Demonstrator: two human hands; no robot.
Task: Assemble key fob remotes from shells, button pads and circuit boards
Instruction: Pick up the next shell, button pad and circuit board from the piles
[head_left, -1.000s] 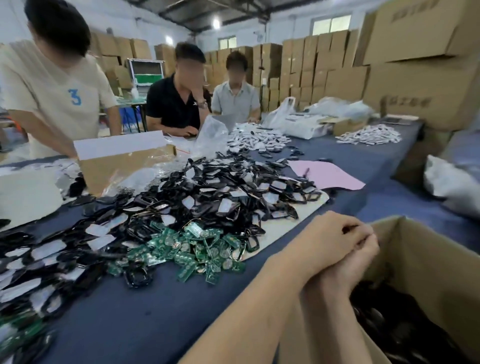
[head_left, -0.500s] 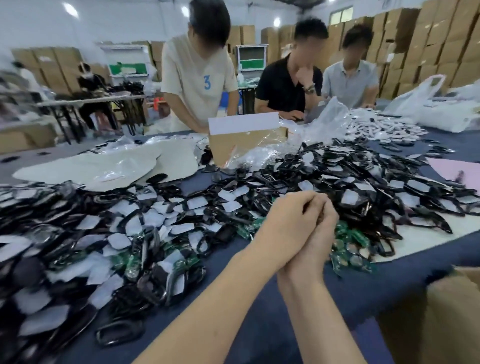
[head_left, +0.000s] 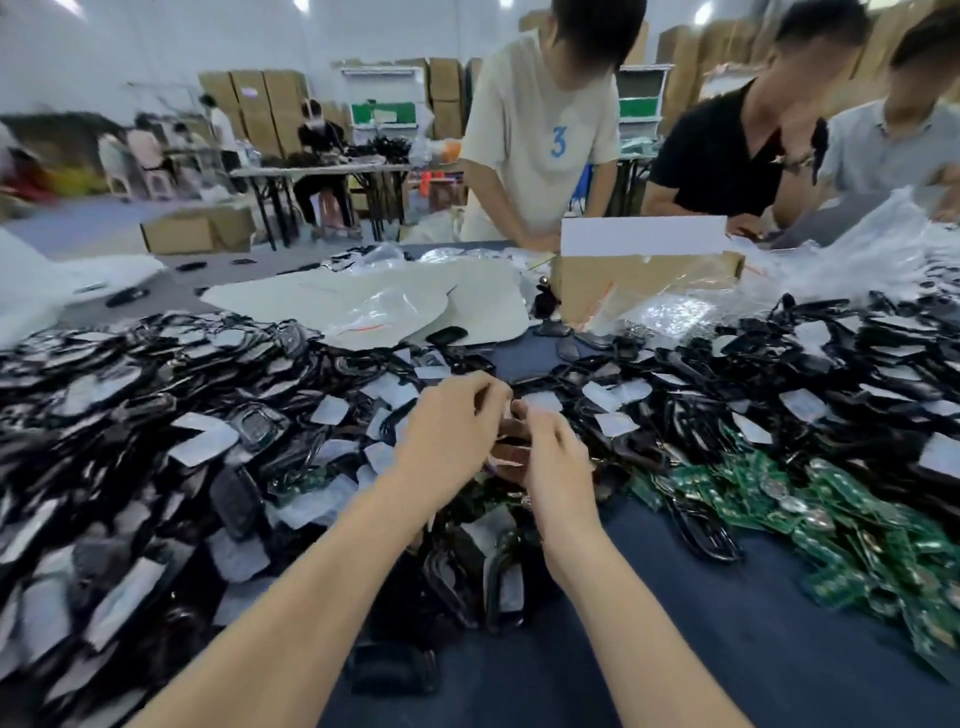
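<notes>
half a second earlier the two hands were clasped together above the heap; now they have parted. the left hand has curled fingers, and whether it pinches anything cannot be told, while the right hand grips a dark shell held between the two hands. both hands lie in front of the cardboard box, on the wearer's side of it and well apart from it. the box is plain brown board with a white flap raised at its back; its contents are hidden. a crumpled clear plastic bag lies against its front wall. black shells – glossy, rounded, many bearing white rectangular film patches – spread in a heap before the box, to either side of the hands. green circuit boards, flat with small silvery discs, lie before the box to its right, at the heap's near edge. a dark blue table cloth lies under everything.
</notes>
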